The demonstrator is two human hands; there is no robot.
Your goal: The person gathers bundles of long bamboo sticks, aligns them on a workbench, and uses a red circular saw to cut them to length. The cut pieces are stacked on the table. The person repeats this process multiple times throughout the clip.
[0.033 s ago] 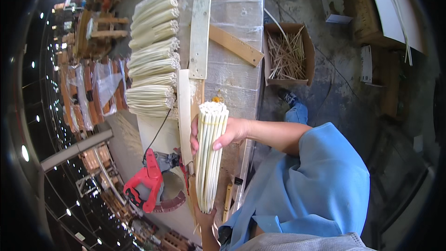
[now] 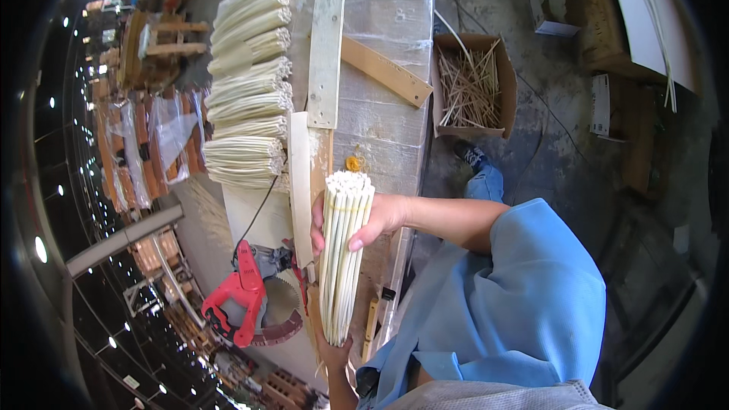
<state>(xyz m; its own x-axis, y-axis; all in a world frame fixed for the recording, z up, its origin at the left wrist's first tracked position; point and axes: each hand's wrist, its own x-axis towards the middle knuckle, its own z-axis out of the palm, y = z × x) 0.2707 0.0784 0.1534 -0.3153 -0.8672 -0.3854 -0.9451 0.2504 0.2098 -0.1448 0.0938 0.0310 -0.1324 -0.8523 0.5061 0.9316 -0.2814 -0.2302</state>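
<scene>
A thick bundle of pale, thin sticks [image 2: 346, 258] stands nearly upright in front of me, bound near its upper end by a yellowish band. My right hand [image 2: 376, 222] is closed around its upper part, thumb on the near side and fingertips showing on the left. Down at the lower end, my left hand [image 2: 334, 351] is closed about the bundle's base, its fingers partly hidden. A red power saw with a round blade [image 2: 247, 300] sits to the left of the bundle.
Several similar stick bundles [image 2: 244, 156] lie in a row at the far left. Wooden boards [image 2: 326, 53] lie along the wrapped worktable [image 2: 387, 23], with a small orange tangle [image 2: 353, 163] near the bundle. A cardboard box [image 2: 507, 99] of loose sticks stands on the floor to the right.
The bundle's upper end has dropped very slightly, showing more of the orange tangle beyond it. Both hands keep their hold.
</scene>
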